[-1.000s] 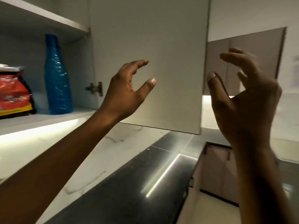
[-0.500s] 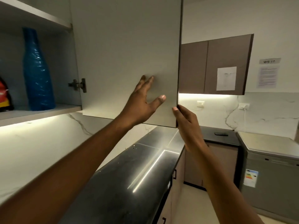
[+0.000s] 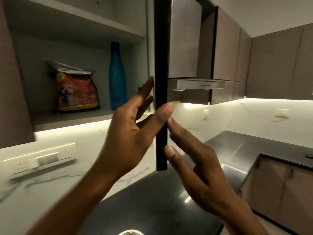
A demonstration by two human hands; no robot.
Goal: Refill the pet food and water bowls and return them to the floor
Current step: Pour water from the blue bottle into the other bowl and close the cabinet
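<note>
A red pet food bag (image 3: 76, 92) with a dog picture stands on the open cabinet's lower shelf, beside a tall blue bottle (image 3: 117, 77). The cabinet door (image 3: 161, 65) faces me edge-on as a dark vertical strip. My left hand (image 3: 133, 133) holds that edge, fingers flat on the inner face and thumb across the front. My right hand (image 3: 194, 160) is open, its fingers stretched flat against the door's outer side near the bottom corner. A metal bowl rim (image 3: 130, 232) peeks in at the bottom edge.
A black countertop (image 3: 152, 200) runs below and turns right along the far wall. A range hood (image 3: 198, 83) and brown wall cabinets (image 3: 279, 65) hang to the right. A white socket strip (image 3: 42, 158) sits on the marble backsplash.
The view has swung left, so the door now shows edge-on and the food bag is in full sight. My left thumb now crosses the door edge, and my right hand has flattened against the outer side.
</note>
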